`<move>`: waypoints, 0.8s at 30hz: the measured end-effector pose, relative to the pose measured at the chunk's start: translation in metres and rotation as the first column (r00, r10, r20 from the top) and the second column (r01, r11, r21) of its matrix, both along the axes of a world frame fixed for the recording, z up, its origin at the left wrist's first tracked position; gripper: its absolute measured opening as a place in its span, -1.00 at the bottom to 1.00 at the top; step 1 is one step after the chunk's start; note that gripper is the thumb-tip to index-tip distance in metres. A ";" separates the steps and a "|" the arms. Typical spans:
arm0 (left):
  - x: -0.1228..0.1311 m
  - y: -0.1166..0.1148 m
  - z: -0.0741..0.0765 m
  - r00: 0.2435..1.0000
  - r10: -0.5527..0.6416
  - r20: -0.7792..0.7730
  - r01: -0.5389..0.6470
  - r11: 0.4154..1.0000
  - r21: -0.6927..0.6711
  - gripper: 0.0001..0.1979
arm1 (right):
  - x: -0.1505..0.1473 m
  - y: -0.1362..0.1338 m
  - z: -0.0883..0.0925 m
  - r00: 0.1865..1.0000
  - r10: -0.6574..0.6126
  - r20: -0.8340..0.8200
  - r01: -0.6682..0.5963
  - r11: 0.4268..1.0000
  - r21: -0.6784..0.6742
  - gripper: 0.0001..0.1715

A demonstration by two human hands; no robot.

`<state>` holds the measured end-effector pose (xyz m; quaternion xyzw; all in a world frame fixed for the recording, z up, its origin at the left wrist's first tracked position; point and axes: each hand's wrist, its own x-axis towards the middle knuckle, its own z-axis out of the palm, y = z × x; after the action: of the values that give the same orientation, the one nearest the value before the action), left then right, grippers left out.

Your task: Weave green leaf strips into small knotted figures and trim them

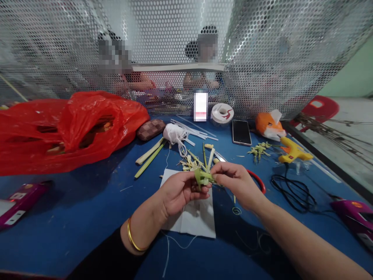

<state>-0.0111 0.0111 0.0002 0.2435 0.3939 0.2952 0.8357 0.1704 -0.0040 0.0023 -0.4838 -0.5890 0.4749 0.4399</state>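
Note:
My left hand [179,190] and my right hand [234,179] meet over the blue table [87,210], both pinching a small bundle of green leaf strips [204,175] between their fingertips. The strips stick up and fan out above the fingers. A gold bangle [132,237] circles my left wrist. Under the hands lies a white sheet of paper [192,219]. Just behind the hands sits a heap of cut leaf scraps [190,162], and red-handled scissors [258,179] lie partly hidden behind my right hand.
A red plastic bag [67,128] fills the left. Green stalks [150,155], a white thread ball [174,134], a phone [241,132], a tape roll [222,113], a yellow glue gun [293,153] with black cord [293,190]. Two people sit behind the perforated metal screen [262,58].

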 end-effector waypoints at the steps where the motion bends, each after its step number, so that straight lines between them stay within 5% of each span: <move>1: 0.000 0.000 0.000 1.000 0.002 -0.005 -0.002 1.000 0.004 -0.80 | 0.000 0.000 0.000 1.000 0.007 0.014 -0.007 1.000 0.008 -0.90; 6: 0.002 -0.003 0.001 0.998 0.030 -0.053 -0.027 0.997 0.069 -0.78 | -0.002 -0.001 -0.003 0.978 -0.022 0.206 -0.017 0.983 0.185 -0.86; 13: 0.009 -0.010 0.003 0.984 0.026 -0.176 0.005 0.985 0.170 -0.83 | -0.002 -0.004 -0.006 0.860 -0.169 0.481 -0.084 0.883 0.461 -0.85; 20: 0.010 -0.010 0.002 0.987 0.080 -0.140 -0.057 0.986 0.157 -0.81 | -0.002 -0.004 -0.004 0.905 -0.063 0.422 -0.147 0.883 0.446 -0.79; 24: 0.006 -0.007 0.005 0.982 0.138 -0.128 -0.114 0.978 0.174 -0.81 | 0.001 0.001 -0.003 0.951 -0.057 0.304 -0.063 0.927 0.371 -0.90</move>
<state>-0.0050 0.0040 0.0053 0.3068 0.4400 0.3617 0.7625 0.1714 -0.0030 -0.0008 -0.4581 -0.7312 0.2721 0.4260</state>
